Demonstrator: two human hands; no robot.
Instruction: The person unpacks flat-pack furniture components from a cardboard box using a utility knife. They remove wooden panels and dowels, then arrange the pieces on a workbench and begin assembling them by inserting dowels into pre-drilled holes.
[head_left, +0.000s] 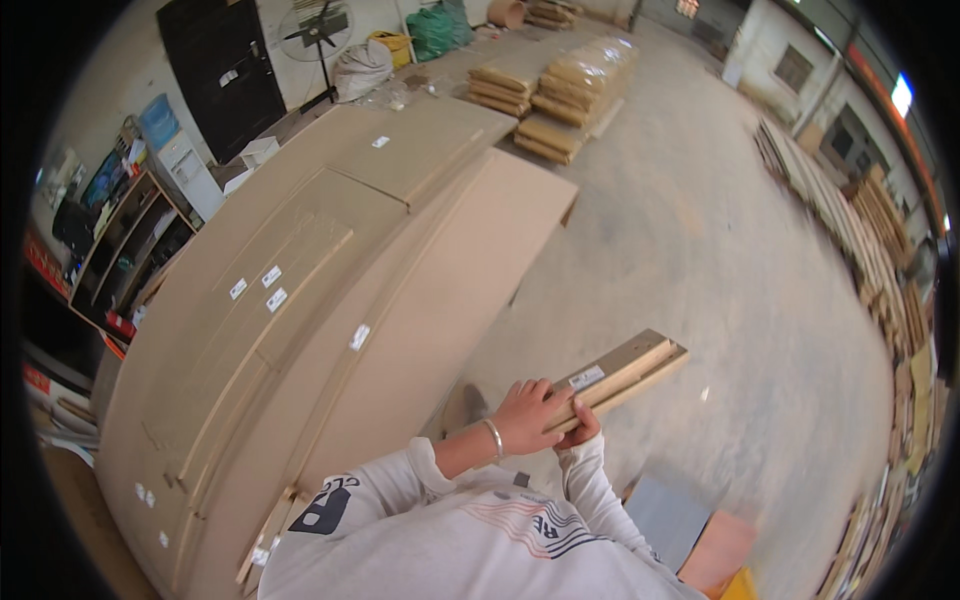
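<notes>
Several short wooden boards (630, 364), stacked together with a white label on the top one, point away from me over the concrete floor. My left hand (529, 416), with a bangle at its wrist, lies over the near end and upper side of the boards. Around their near end from the right and below curls my right hand (583, 426), its thumb on the edge. To the left is a large stack of brown panels (450, 247) with labelled boards (300, 285) lying on it.
Wrapped panel bundles (577, 90) lie on the floor ahead. Long boards (825, 202) line the right side. A grey panel (667, 521) is low beside me on the right. A standing fan (319, 34), water dispenser (184, 169) and shelf (131, 255) stand beyond the stack.
</notes>
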